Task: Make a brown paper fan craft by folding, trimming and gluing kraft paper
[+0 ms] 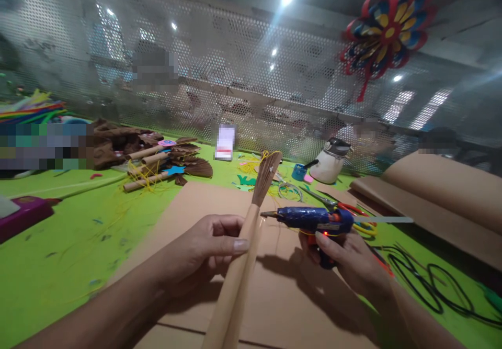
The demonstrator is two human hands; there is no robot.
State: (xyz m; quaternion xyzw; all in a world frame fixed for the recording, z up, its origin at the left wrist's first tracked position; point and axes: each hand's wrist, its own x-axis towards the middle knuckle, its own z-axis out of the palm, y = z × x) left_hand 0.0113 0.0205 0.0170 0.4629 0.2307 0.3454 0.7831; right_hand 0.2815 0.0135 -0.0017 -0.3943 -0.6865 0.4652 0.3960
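Note:
My left hand (204,252) is closed around a rolled brown paper stick (235,281), whose far end carries a pleated brown paper fan (265,177). My right hand (345,257) grips a blue hot glue gun (314,219) with a red light lit on its handle. The gun's metal nozzle points left and sits just beside the stick, a little below the fan. Both hands hover above a sheet of brown cardboard (282,296) on the green table.
Orange-handled scissors (353,214) lie behind the glue gun, black cable (427,281) coils at the right, brown paper sheets (439,192) lie further right. More paper sticks and fans (164,168) are piled at back left. A white pot (331,160) and perforated metal screen (235,77) stand behind.

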